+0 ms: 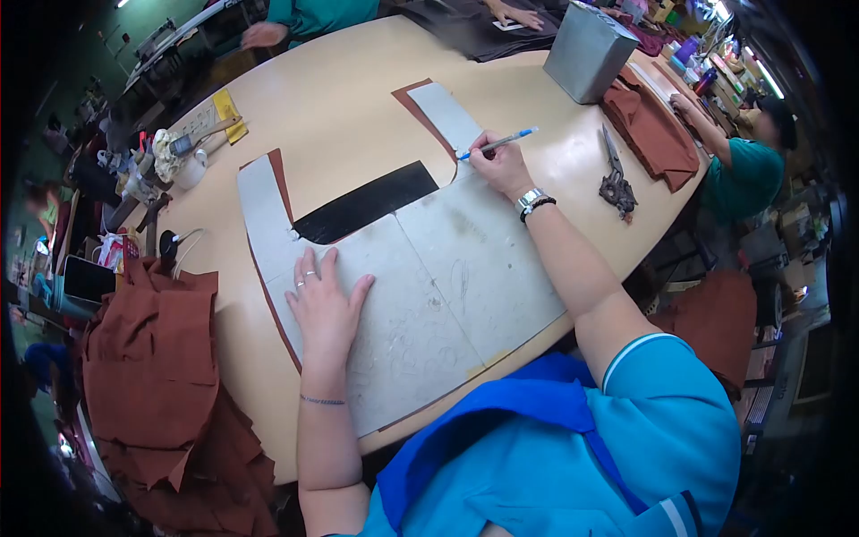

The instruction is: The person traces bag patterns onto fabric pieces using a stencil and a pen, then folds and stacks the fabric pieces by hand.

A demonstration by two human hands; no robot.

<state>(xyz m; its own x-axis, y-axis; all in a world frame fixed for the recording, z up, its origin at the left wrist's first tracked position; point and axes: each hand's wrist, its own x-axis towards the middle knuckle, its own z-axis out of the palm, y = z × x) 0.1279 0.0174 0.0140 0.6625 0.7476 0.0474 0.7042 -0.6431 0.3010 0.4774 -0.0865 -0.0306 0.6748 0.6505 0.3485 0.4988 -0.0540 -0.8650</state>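
My left hand (327, 300) lies flat with fingers spread on a large grey pattern template (429, 295) that has two upright arms. In my right hand (501, 166) is a blue-and-clear ballpoint pen (521, 135), its tip at the template's inner edge near the base of the right arm. Reddish-brown material (281, 179) shows under the template along its edges. Between the two arms, a black strip (376, 204) lies along the template's inner edge.
Scissors (615, 170) lie on the table (340, 116) at right, near folded brown material (658, 134) and a metal can (586, 55). Brown pieces (152, 358) hang over the left edge. A brush (201, 136) rests by a white pot (190, 170). Co-workers' hands (514, 16) work across the table.
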